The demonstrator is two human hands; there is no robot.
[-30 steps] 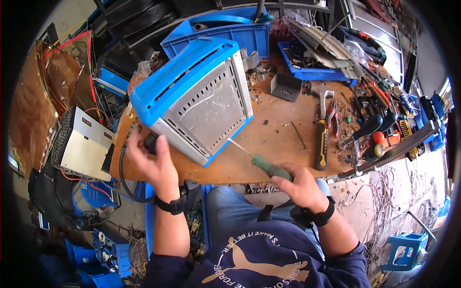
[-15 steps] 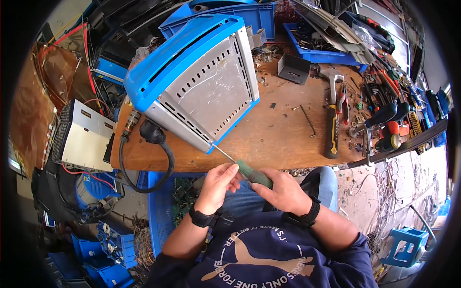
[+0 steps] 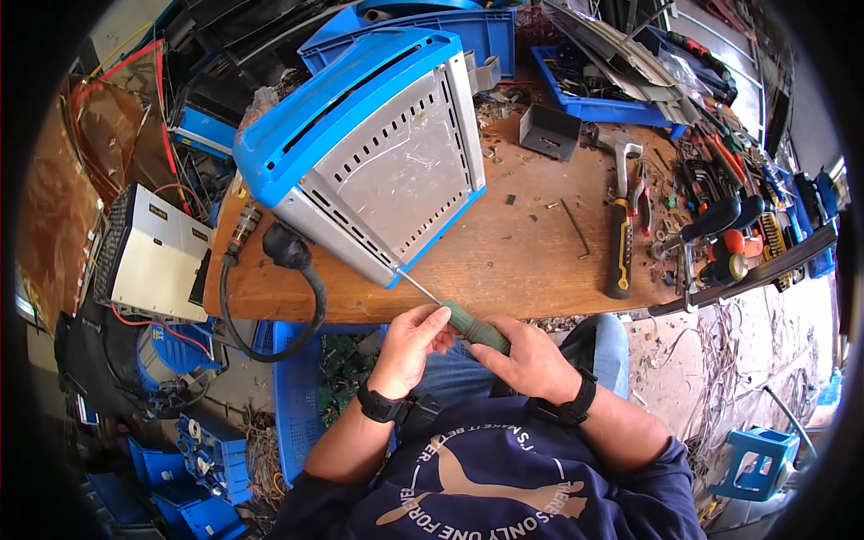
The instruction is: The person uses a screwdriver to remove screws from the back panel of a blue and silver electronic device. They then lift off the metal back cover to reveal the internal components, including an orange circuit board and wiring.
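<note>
Both hands are on a screwdriver [image 3: 465, 326] with a green handle. My right hand [image 3: 529, 358] wraps the butt of the handle, and my left hand [image 3: 409, 346] pinches its front end near the shaft. The thin metal shaft runs up and left to the near lower corner of a blue and silver metal casing [image 3: 396, 166]; its tip meets the casing there. That casing stands tilted on the wooden workbench [image 3: 522, 243], its slotted grey panel facing right. A thick black cable with a plug [image 3: 286, 247] lies beside its left corner.
A hammer [image 3: 621, 234], red-handled pliers [image 3: 643, 193] and a hex key [image 3: 576, 229] lie to the right. Behind them are a black bracket [image 3: 549, 132] and a blue tray [image 3: 621, 110]. A blue crate [image 3: 297, 396] with green circuit boards stands below the bench.
Both hands and the screwdriver stay almost where they were, the tip still at the casing's corner. The view has shifted very slightly.
</note>
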